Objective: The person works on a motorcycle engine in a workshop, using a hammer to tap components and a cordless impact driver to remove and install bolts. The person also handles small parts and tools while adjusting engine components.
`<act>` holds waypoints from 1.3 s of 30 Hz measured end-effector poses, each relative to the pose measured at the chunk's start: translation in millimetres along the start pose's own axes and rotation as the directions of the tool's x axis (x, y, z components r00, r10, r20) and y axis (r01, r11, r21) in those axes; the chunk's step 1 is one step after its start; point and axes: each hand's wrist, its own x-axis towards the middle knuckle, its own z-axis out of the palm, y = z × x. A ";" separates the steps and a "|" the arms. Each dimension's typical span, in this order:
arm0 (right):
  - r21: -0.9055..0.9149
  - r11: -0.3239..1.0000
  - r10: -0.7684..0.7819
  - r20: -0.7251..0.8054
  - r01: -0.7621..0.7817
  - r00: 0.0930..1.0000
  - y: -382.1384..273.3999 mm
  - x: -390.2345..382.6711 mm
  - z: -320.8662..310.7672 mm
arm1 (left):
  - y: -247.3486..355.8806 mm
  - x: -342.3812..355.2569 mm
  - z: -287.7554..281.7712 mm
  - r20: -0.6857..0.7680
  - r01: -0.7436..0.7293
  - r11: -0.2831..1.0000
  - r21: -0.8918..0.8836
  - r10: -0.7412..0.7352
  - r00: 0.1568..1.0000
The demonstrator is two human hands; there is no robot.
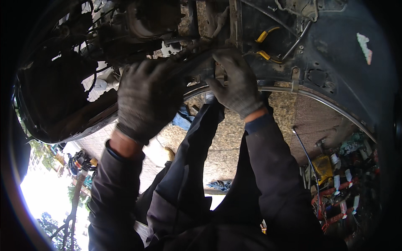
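Observation:
My left hand [148,98], in a dark knit work glove, is closed at the front of a vehicle's engine bay. Its fingers curl over a long dark strip [194,62], and its fingertips are hidden. My right hand [238,83], gloved the same way, lies by the strip's right end. Its thumb points left, spread apart from the index finger, and a small metal bracket [220,74] shows in the gap. Just beyond that hand lies a pair of pliers with yellow grips [263,54] on the dark body panel. A metal rod [298,40] rests beside the pliers.
Dark engine parts [146,21] fill the far left. A curved metal rim [322,100] runs along the front edge. On the ground at right, a red tool tray [335,217] holds mixed tools near a yellow bag [323,168] and a long thin bar [307,155].

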 end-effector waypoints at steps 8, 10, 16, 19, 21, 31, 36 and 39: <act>-0.054 0.731 0.676 0.196 -0.681 0.710 -49.9 -126.9 -80.2 | 47.7 -101.0 -49.4 0.377 0.144 0.946 -0.290 -0.026 0.926; -0.007 0.617 0.776 0.173 -0.787 0.607 -64.2 -164.8 -106.8 | 47.9 -124.9 -57.8 0.491 0.190 0.940 -0.282 -0.029 0.871; 0.828 -0.064 0.987 0.137 -0.557 0.089 -98.5 -252.3 -154.1 | 19.1 -185.9 -65.7 0.616 0.279 0.935 -0.221 -0.088 0.783; 0.641 0.114 0.980 0.055 -0.759 0.193 -124.3 -285.2 -164.7 | 2.0 -213.4 -67.5 0.580 0.347 0.916 -0.201 -0.175 0.796; 0.716 -0.033 0.992 0.109 -0.698 0.065 -133.1 -298.2 -166.5 | -4.9 -233.0 -68.9 0.576 0.411 0.899 -0.151 -0.257 0.776; 0.386 0.354 0.910 0.071 -0.852 0.410 -201.4 -411.1 -212.8 | 5.7 -326.2 -51.1 0.413 0.474 0.863 -0.176 -0.372 0.831; 0.033 0.437 0.888 -0.177 -0.899 0.425 -240.2 -528.6 -257.2 | 35.8 -336.4 -66.6 0.414 0.236 0.969 -0.071 -0.187 0.891; 0.164 0.284 0.939 -0.247 -0.945 0.240 -243.7 -604.0 -266.7 | 61.5 -322.9 -79.2 0.461 0.195 0.981 -0.017 -0.165 0.872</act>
